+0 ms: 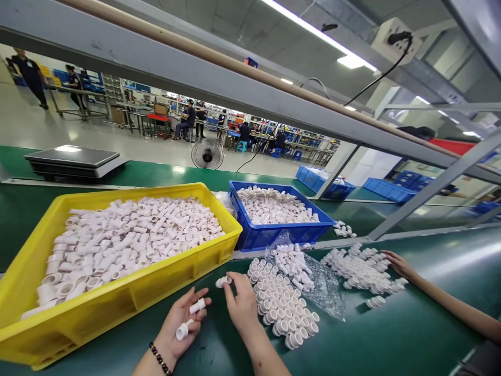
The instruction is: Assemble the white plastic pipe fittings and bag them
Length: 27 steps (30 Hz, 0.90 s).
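Observation:
My left hand (177, 319), palm up with curled fingers, holds two short white plastic pipe fittings (183, 330); one lies in the palm, the other across the fingers. Between the thumb and fingers of my right hand (243, 305) is another white pipe fitting (221, 282), just above the green tabletop (219, 349). Directly right of that hand stand rows of upright white fittings (282, 300), packed close together. Both hands are in front of a yellow bin (164, 284) heaped with loose white fittings (133, 240).
A blue bin (282, 230) of small white parts stands behind a clear plastic bag (326, 290) with white pieces (291, 263). At right, another person's hand (397, 263) touches a second cluster of fittings (364, 269). A scale (74, 156) sits back left; a metal frame (219, 68) crosses overhead.

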Tool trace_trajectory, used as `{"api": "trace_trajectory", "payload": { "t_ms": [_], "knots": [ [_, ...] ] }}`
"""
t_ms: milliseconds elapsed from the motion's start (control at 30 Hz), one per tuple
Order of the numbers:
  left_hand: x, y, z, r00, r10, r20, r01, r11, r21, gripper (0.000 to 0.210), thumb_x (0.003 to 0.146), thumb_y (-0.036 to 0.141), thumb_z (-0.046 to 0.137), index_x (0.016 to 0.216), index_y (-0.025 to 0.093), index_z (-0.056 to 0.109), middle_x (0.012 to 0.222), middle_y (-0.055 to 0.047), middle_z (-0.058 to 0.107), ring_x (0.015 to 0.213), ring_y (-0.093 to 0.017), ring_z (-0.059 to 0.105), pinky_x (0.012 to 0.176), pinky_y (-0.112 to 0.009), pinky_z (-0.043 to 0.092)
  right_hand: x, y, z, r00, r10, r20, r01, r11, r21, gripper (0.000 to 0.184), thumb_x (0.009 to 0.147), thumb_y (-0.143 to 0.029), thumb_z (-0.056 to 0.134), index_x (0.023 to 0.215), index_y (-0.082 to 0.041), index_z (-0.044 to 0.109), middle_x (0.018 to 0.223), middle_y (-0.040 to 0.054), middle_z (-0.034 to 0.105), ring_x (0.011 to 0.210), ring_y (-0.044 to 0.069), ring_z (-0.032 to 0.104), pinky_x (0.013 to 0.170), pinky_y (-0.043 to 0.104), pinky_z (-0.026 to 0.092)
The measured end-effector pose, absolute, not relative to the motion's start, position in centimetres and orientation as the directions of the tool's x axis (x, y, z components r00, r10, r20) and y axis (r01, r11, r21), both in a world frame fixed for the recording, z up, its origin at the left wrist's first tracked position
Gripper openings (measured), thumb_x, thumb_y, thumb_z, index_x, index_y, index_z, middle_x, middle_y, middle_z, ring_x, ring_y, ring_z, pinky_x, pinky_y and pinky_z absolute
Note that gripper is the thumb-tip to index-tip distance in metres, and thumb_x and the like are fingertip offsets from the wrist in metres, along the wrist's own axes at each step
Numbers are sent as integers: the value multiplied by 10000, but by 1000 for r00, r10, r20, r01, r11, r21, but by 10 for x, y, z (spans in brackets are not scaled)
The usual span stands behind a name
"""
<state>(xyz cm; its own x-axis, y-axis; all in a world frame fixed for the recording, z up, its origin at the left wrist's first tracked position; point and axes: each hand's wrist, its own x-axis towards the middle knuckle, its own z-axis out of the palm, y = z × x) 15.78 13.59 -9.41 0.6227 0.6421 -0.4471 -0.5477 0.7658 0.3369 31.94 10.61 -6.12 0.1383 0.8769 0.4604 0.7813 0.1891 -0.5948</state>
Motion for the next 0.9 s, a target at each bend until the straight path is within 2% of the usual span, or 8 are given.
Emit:
{"api": "trace_trajectory", "payload": {
  "t_ms": [67,133,267,367,533,667,733,900],
  "knots": [
    [153,139,-96,661,616,-429,-583,781,225,297,776,290,522,1023,130,482,813,-96,612,529,-101,552,331,-131,368,332,109,-52,118,886,449,890,107,-443,194,800,-141,443,950,-180,560,884,61,600,857,210,481,776,340,371],
    [153,140,-96,677,600,-426,-581,791,190,271,775,268,521,1010,138,481,869,-114,611,540,-109,561,324,-134,365,343,113,-46,128,908,398,956,-6,-295,182,768,-121,477,901,-192,579,849,49,622,852,224,474,751,345,353],
    [161,136,-96,668,596,-446,-543,800,257,231,768,250,524,967,133,504,679,-51,587,358,-42,394,265,-121,233,358,119,-47,175,927,331,982,-140,-127,152,719,-109,529,809,-206,604,774,47,651,837,251,479,709,357,323],
    [164,134,-96,662,617,-427,-552,786,280,201,773,296,511,902,142,523,526,21,490,319,-33,309,268,-127,202,363,120,-50,176,927,332,983,-150,-102,174,706,-105,536,827,-205,611,825,60,654,866,264,481,732,376,315],
    [163,133,-98,661,566,-492,-518,819,246,173,781,350,473,818,182,496,516,23,466,372,-79,407,294,-137,242,372,121,-31,155,891,426,988,-135,-78,247,723,-159,530,960,-197,587,1160,91,520,1038,278,423,843,408,308],
    [166,130,-98,683,581,-443,-492,814,310,148,775,329,483,801,186,502,496,36,448,306,-49,298,282,-148,126,383,147,11,86,888,453,995,-55,-81,227,783,-231,475,975,-188,588,1150,95,510,1075,252,417,905,389,303],
    [168,129,-98,679,604,-418,-496,796,346,122,767,297,503,800,181,514,472,50,424,295,-38,258,289,-159,122,391,173,31,93,903,420,994,-62,-87,233,812,-267,448,987,-196,584,1173,83,492,1101,237,406,926,365,298],
    [165,132,-99,685,584,-436,-496,812,307,134,764,303,521,825,184,514,487,46,447,327,-44,334,311,-148,122,423,255,53,187,931,314,981,-160,-111,242,854,-256,426,1030,-152,553,1177,107,479,1112,213,416,932,358,324]
  ]
}}
